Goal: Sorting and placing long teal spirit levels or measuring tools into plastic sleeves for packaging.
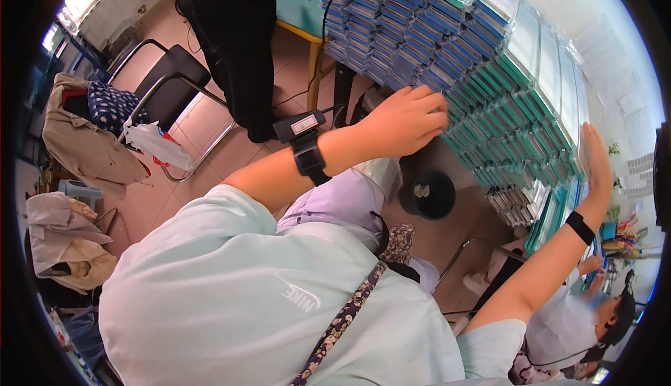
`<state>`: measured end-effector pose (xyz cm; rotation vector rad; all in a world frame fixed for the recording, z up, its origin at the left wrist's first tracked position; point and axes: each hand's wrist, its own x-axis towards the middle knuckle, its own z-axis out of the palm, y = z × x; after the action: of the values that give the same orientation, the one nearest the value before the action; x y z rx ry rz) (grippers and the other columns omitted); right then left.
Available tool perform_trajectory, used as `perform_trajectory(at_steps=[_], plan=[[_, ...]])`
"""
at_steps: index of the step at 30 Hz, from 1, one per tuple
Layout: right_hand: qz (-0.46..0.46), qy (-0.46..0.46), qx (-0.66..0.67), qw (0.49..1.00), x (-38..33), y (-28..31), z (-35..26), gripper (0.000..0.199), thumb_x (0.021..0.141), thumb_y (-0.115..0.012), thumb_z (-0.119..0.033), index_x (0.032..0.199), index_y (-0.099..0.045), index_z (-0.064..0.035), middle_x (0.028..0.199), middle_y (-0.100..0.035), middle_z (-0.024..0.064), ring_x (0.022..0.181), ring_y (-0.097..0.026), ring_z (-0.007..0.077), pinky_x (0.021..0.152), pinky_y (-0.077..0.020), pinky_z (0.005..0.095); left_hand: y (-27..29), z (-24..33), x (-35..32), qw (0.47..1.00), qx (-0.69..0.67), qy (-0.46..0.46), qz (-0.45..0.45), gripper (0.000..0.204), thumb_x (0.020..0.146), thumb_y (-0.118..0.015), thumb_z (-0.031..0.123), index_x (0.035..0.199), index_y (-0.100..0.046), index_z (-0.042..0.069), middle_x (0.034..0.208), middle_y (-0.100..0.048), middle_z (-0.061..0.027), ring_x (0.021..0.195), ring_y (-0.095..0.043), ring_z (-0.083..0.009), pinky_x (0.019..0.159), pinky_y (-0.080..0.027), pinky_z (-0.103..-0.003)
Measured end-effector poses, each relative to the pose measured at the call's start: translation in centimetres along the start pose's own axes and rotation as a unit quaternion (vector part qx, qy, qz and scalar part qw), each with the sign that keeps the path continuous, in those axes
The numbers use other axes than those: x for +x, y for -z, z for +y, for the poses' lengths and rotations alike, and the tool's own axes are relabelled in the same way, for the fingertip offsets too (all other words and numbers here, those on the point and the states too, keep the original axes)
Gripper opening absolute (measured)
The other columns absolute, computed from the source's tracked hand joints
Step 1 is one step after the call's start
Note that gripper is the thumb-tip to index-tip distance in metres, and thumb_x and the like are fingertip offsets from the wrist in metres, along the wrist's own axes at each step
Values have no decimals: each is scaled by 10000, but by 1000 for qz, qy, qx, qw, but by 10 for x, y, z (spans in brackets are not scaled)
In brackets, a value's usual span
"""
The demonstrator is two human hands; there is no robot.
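Observation:
Tall piles of flat packs in clear plastic stand before me, blue-edged packs (pixel 426 33) on the left and green-edged packs (pixel 507 117) on the right. My left hand (pixel 412 119) is closed, its fingers curled against the front edges where blue meets green. The fingertips are turned away, so what they grip, if anything, is hidden. My right hand (pixel 595 159) lies flat along the right side of the green-edged piles, fingers stretched out. A black strap with a small box (pixel 305 134) sits on my left wrist, and a black band (pixel 579 227) on my right.
A dark bucket (pixel 435 197) stands on the floor below the piles. Someone in black trousers (pixel 234 50) stands at the far left, near a black chair (pixel 175 75). Another person in a dark cap (pixel 621 319) is at the lower right.

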<state>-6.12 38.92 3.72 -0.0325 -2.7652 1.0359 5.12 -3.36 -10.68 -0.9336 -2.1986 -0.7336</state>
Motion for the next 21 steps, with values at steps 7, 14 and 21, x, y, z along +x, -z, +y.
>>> perform_trajectory(at_steps=[7, 14, 21], plan=[[181, 89, -135, 970, -27, -6, -40, 645, 905, -550, -475, 1331, -486, 5, 1336, -511, 208, 1274, -460, 299, 1062, -323, 359, -4, -5, -26, 998, -49, 12, -35, 115, 766, -664, 72, 852, -590, 86, 915, -565, -45, 864, -531, -275, 752, -448, -375], [255, 448, -315, 797, -91, -114, -149, 444, 842, -680, -381, 1122, -633, -39, 1079, -665, 123, 1025, -624, 283, 846, -482, 389, -15, 1, -22, 993, -96, -9, -61, 119, 761, -663, 46, 851, -587, 63, 914, -567, -71, 848, -528, -298, 742, -448, -381], [245, 352, -379, 820, -69, -177, -160, 529, 834, -673, -258, 1281, -500, -35, 1270, -538, 126, 1243, -463, 258, 1067, -299, 466, -16, 10, -27, 991, -104, -14, -83, 132, 774, -673, 49, 869, -581, 59, 901, -572, -64, 849, -534, -281, 739, -455, -376]])
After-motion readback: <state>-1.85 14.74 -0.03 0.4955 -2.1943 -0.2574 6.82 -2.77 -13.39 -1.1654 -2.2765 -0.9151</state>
